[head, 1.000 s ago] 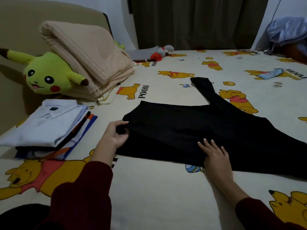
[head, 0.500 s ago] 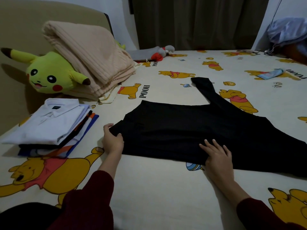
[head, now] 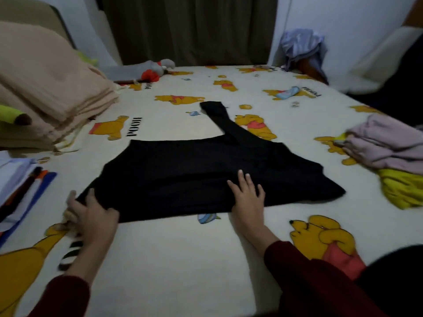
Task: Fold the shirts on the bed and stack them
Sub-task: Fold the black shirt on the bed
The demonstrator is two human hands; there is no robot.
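A black shirt [head: 206, 170] lies spread on the bed, one sleeve [head: 225, 121] stretched toward the far side. My left hand [head: 93, 213] grips the shirt's near left corner, fingers curled over the edge. With straight, spread fingers, my right hand [head: 248, 197] presses flat on the shirt's near edge. A stack of folded shirts [head: 20, 186], white on top, sits at the left edge, partly cut off.
Folded beige blankets [head: 45, 92] and a yellow plush toy [head: 11, 115] lie at the left. A heap of unfolded pink and yellow clothes [head: 393, 156] sits at the right. A grey plush [head: 146, 69] lies at the far side. The bed sheet [head: 183, 259] has cartoon bears.
My left hand slid toward me along the shirt's left edge to its near corner. The view swung right, bringing the clothes heap into sight. My right hand stayed pressed on the shirt.
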